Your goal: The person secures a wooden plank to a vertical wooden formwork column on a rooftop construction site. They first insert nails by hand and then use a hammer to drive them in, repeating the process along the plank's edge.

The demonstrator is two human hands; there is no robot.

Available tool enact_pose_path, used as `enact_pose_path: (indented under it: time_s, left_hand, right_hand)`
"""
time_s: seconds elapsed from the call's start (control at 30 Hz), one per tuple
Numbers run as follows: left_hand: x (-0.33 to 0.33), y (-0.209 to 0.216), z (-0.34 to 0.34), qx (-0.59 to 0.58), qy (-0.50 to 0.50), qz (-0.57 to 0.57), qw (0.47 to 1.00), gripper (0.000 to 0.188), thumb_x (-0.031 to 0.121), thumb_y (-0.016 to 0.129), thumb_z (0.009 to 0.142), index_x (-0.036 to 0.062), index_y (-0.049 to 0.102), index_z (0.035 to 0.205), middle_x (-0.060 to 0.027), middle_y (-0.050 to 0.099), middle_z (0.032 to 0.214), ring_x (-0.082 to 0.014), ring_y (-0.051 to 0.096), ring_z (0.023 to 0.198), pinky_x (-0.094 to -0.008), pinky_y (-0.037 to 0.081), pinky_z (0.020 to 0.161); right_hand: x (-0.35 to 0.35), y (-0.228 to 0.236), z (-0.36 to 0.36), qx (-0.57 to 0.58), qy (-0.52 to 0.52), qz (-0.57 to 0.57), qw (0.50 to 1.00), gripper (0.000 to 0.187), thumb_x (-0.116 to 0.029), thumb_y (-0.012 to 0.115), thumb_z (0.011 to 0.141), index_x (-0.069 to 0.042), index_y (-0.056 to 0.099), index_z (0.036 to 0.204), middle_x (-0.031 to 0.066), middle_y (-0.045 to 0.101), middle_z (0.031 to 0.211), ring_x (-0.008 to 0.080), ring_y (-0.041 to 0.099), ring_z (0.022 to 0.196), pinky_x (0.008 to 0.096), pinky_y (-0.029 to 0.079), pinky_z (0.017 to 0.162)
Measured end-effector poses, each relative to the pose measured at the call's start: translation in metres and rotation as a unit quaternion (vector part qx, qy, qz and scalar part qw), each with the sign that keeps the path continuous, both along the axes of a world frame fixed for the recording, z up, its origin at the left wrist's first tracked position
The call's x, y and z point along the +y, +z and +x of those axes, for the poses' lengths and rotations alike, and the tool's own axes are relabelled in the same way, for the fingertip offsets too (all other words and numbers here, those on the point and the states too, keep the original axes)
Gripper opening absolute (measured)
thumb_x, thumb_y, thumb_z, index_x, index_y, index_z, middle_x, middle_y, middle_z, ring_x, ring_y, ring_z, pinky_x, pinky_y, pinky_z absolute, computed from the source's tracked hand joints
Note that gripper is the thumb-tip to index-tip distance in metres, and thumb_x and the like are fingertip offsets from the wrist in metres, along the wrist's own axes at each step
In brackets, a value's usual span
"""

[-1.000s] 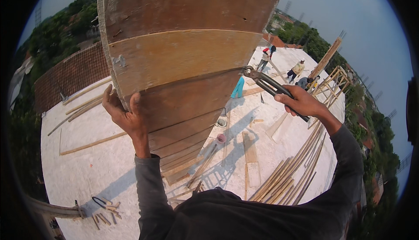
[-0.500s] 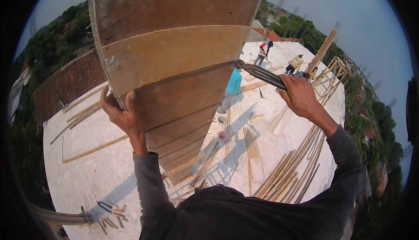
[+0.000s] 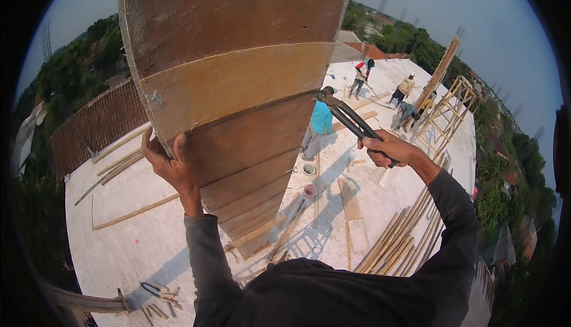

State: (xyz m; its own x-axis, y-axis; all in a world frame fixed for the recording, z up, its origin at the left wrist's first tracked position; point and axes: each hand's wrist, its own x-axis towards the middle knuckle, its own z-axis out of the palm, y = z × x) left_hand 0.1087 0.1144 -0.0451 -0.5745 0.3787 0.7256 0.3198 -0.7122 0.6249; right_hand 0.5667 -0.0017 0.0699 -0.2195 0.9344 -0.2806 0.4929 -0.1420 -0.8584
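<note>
The person's left hand (image 3: 175, 169) was at the left edge of the tall wooden column (image 3: 238, 80), thumb in front of the brown face and fingers at the side, spread apart with the edge between them; how firmly it pressed, one could not tell. The column rose upward between the two hands, a yellowish band crossing its brown boards. At its right edge, by a dark seam, was the head of the pincers (image 3: 355, 121); what its jaws bit could not be made out. Their handles sloped down to the right hand (image 3: 388, 150), which was closed around them.

Farther left, a tiled roof (image 3: 92, 126) stood beyond the white floor (image 3: 119, 238), where poles (image 3: 122, 155) and short wood pieces (image 3: 157, 310) lay. The column blocked the middle of the floor and partly hid a person in a turquoise shirt (image 3: 322, 119). Near that person's feet stood a grey bucket (image 3: 309, 170) and a pink bucket (image 3: 310, 191). To the right lay a flat board (image 3: 350, 199) and a spread of long poles (image 3: 399, 241), with other workers (image 3: 404, 91) and a wooden frame (image 3: 446, 111) farther back.
</note>
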Motion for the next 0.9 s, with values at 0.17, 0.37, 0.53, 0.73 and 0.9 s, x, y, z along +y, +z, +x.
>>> enact_pose_path:
  time_s: [0.17, 0.37, 0.53, 0.73, 0.9]
  left_hand:
    - [0.005, -0.004, -0.002, -0.007, 0.008, -0.011, 1.000, 0.070, 0.037, 0.077, 0.099, -0.0030, 0.045, 0.146, -0.0223, 0.066, 0.126, -0.0266, 0.065, 0.115, -0.0378, 0.052, 0.101]
    - [0.005, -0.003, -0.001, -0.010, 0.014, -0.011, 1.000, 0.065, 0.036, 0.073, 0.103, -0.0047, 0.045, 0.145, -0.0231, 0.063, 0.130, -0.0279, 0.062, 0.120, -0.0392, 0.049, 0.105]
    - [0.000, 0.000, 0.002, -0.003, 0.030, -0.035, 0.999, 0.061, 0.037, 0.070, 0.104, -0.0038, 0.046, 0.143, -0.0226, 0.062, 0.131, -0.0272, 0.061, 0.121, -0.0397, 0.048, 0.106]
    - [0.001, 0.000, 0.002, -0.008, 0.006, -0.026, 1.000, 0.059, 0.035, 0.068, 0.106, -0.0066, 0.046, 0.143, -0.0211, 0.057, 0.137, -0.0285, 0.055, 0.127, -0.0403, 0.042, 0.111]
    - [0.004, -0.001, 0.001, -0.007, 0.020, -0.015, 1.000, 0.058, 0.031, 0.069, 0.106, -0.0065, 0.046, 0.144, -0.0213, 0.059, 0.136, -0.0274, 0.058, 0.124, -0.0400, 0.044, 0.110]
  right_hand:
    - [-0.016, -0.006, -0.005, -0.307, -0.075, 0.247, 0.916, 0.060, -0.026, 0.077, 0.090, -0.001, 0.049, 0.136, 0.0068, 0.058, 0.070, 0.0239, 0.066, 0.064, 0.0365, 0.054, 0.063]
    - [-0.013, -0.008, 0.001, -0.595, -0.062, 0.450, 0.662, 0.070, -0.029, 0.067, 0.101, -0.006, 0.038, 0.159, 0.0121, 0.063, 0.097, 0.0349, 0.068, 0.080, 0.0488, 0.056, 0.073]
    - [-0.005, 0.034, 0.011, -0.500, -0.011, 0.283, 0.818, 0.055, -0.044, 0.050, 0.111, 0.001, 0.057, 0.142, 0.0203, 0.067, 0.082, 0.0359, 0.070, 0.077, 0.0500, 0.054, 0.074]
    - [0.003, 0.057, 0.008, -0.511, 0.027, 0.305, 0.803, 0.052, -0.041, 0.057, 0.109, -0.004, 0.058, 0.146, 0.0163, 0.067, 0.084, 0.0294, 0.064, 0.068, 0.0467, 0.049, 0.063]
    - [-0.009, 0.042, -0.019, -0.633, -0.028, 0.302, 0.712, 0.047, -0.031, 0.061, 0.106, -0.011, 0.052, 0.148, 0.0193, 0.071, 0.096, 0.0371, 0.073, 0.079, 0.0484, 0.058, 0.072]
